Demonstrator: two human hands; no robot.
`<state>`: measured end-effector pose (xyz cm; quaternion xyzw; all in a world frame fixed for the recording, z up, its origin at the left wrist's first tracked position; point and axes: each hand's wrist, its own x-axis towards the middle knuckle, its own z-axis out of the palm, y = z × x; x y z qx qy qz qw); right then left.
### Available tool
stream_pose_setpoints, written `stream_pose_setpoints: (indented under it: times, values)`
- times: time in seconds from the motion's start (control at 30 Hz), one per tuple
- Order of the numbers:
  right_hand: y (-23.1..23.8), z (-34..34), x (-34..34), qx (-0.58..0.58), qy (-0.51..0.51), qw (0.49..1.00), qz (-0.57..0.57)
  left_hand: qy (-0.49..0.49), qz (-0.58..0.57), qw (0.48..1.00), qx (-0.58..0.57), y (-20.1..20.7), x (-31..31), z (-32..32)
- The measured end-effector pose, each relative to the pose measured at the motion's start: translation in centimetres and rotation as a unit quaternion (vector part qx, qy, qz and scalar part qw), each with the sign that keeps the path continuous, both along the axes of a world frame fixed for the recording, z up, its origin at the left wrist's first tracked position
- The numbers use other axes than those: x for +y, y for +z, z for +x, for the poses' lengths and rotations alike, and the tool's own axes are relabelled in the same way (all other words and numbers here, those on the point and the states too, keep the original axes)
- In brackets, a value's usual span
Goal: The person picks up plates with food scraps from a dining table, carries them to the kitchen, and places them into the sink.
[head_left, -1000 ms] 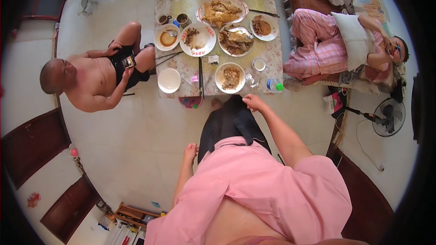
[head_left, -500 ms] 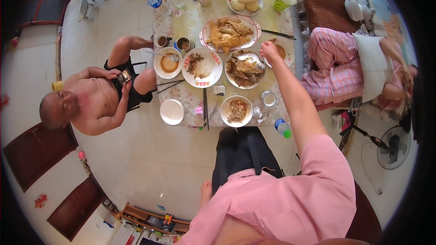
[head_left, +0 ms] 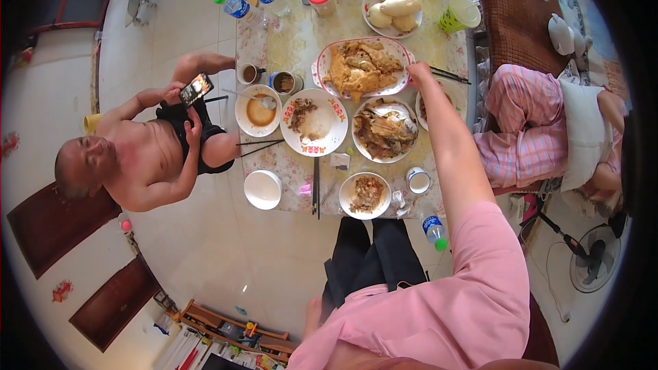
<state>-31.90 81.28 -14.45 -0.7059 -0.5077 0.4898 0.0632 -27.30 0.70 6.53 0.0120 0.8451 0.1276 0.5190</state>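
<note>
- At R end of oval plate (head_left: 320, 70): R hand (head_left: 419, 74), fingers bent in by the rim; can't tell if they grip it or just touch.
- Oval plate: white w/ red band round edge, small tab at L end; sits on patterned table (head_left: 288, 41), btwn buns (head_left: 401, 5) & round plate (head_left: 387, 160).
- Golden-brown food (head_left: 363, 67) covers most of it: flat ragged pcs, overlapping, rough surface, some spots darker; one bit pokes over near rim.
- Chopsticks (head_left: 449, 75): dark pair, just R of R hand, tips hidden near it.
- Small plate (head_left: 418, 111): partly hidden behind R forearm (head_left: 452, 140).
- Round plate: on near side of oval one, w/ brown chunks (head_left: 373, 127) & a silvery bit at R.
- Buns: pale, smooth, piled on a white plate, far side.
- L hand (head_left: 313, 314): low, by black trousers (head_left: 373, 253), blurred; can't tell if open, closed or holding smth.
</note>
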Motion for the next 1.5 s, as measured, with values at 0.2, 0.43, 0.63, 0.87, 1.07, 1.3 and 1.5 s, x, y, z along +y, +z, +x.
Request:
stream_pose_setpoints:
  times: [0.2,0.43,0.63,0.87,1.07,1.3,1.5]
  values:
    - [6.0,-1.3,-1.8,0.035,0.015,0.998,-0.045,0.098,-0.003,0.995,-0.036,0.2,0.5,-0.6]
    - [4.7,-1.6,-1.9,0.050,0.043,0.997,-0.039,0.154,-0.035,0.986,-0.053,3.4,3.4,-1.6]
    - [8.3,-2.4,-2.8,0.088,0.072,0.991,-0.070,0.136,-0.040,0.989,-0.052,1.1,1.2,-0.7]
    - [10.4,-1.9,-3.9,0.171,0.036,0.966,-0.188,0.128,-0.008,0.991,-0.043,-0.8,-2.6,0.6]
    - [11.8,-0.2,-5.7,0.253,0.007,0.955,-0.156,0.134,-0.010,0.990,-0.050,-0.8,-1.3,0.2]
    - [15.8,4.1,-9.7,0.329,-0.049,0.931,-0.152,0.239,-0.026,0.966,-0.093,0.6,4.2,-4.3]
    - [22.6,7.2,-16.5,0.329,0.029,0.917,-0.222,0.210,0.205,0.956,-0.011,3.8,18.7,-15.6]
